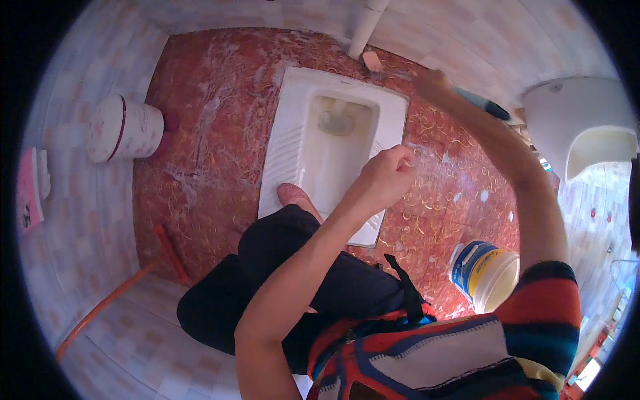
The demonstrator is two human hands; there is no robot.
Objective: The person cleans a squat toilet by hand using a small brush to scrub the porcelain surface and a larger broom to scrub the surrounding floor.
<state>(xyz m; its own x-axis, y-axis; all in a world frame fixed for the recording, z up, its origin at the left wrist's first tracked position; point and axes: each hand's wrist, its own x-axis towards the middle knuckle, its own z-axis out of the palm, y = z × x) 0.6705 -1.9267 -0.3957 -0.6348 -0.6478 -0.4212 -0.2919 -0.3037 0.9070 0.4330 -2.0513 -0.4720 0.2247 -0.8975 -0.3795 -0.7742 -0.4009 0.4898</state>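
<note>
Ahead of me a white ceramic squat toilet (295, 125) is set in a wet red patterned floor with whitish streaks. My left hand (387, 175) hangs over its right side, fingers curled in; nothing shows in them. At the upper right, my right hand (430, 85) is stretched towards the wall and closed round the handle of a brush (390, 75), which looks blurred. The brush's end is low, near the foot of a white pipe (367, 30). A small orange-pink block (372, 61) lies right beside it. One pink shoe of mine rests on the toilet's left edge.
A lidded white bin (130, 127) stands by the left wall. A red squeegee or broom head (171, 255) with an orange pole is at lower left. A plastic bucket (482, 275) stands at lower right. Behind my right arm is a bottle (480, 102); a white urinal (565, 110) hangs at right.
</note>
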